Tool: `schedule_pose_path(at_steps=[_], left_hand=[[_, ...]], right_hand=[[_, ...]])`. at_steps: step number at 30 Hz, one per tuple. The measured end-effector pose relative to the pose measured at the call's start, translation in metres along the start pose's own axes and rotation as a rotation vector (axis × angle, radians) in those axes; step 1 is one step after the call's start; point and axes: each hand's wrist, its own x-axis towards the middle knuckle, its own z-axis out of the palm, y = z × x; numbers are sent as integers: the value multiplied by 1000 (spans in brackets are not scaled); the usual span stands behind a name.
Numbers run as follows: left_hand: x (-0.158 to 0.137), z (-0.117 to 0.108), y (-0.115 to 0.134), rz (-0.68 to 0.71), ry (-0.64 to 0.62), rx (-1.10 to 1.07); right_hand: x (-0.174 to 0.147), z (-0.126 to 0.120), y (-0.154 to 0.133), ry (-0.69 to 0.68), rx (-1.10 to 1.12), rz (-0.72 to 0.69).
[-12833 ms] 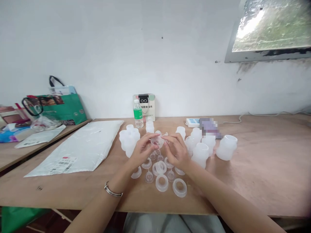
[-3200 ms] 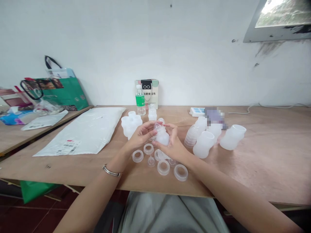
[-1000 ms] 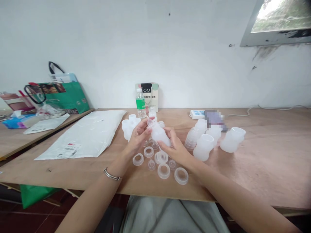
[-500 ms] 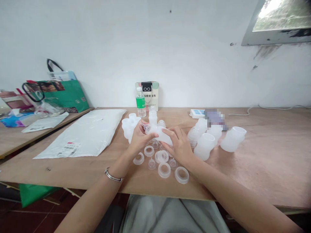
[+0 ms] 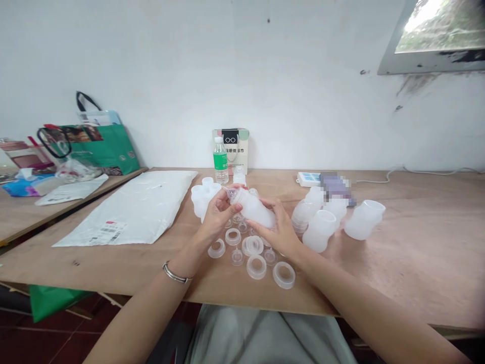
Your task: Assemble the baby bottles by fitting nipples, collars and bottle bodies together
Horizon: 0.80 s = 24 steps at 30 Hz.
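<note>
Both hands hold one milky-white baby bottle (image 5: 257,208), tilted with its clear nipple end up to the left. The fingers of my left hand (image 5: 222,208) close around the collar and nipple end. Around the bottle's lower body, my right hand (image 5: 279,222) is wrapped from the right. Below the hands lie several loose translucent collar rings (image 5: 256,266) and clear nipples (image 5: 237,257). Another bottle with a nipple (image 5: 239,176) stands behind the held one, partly hidden.
Several white bottle bodies (image 5: 319,231) stand to the right, and white cups (image 5: 204,194) to the left. A water bottle (image 5: 220,161) and paper bag (image 5: 238,151) stand by the wall. A white mailing bag (image 5: 132,207) lies left. A white box (image 5: 308,179) sits at the back right.
The held bottle has come more fully into view between the hands, its nipple end tilted up to the left. Both hands stay on it; the loose parts lie as before.
</note>
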Motion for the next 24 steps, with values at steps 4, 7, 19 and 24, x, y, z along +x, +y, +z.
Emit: schedule_pose_path(at_steps=[4, 7, 19, 24], left_hand=[[-2, -1, 6, 9, -31, 67], [-2, 1, 8, 25, -9, 127], [-5, -4, 9, -81, -166, -34], [-8, -6, 11, -141, -250, -52]], right_hand=[[0, -2, 1, 18, -63, -102], [1, -5, 4, 24, -124, -187], [4, -7, -10, -190, 500, 226], [5, -6, -10, -485, 1053, 549]])
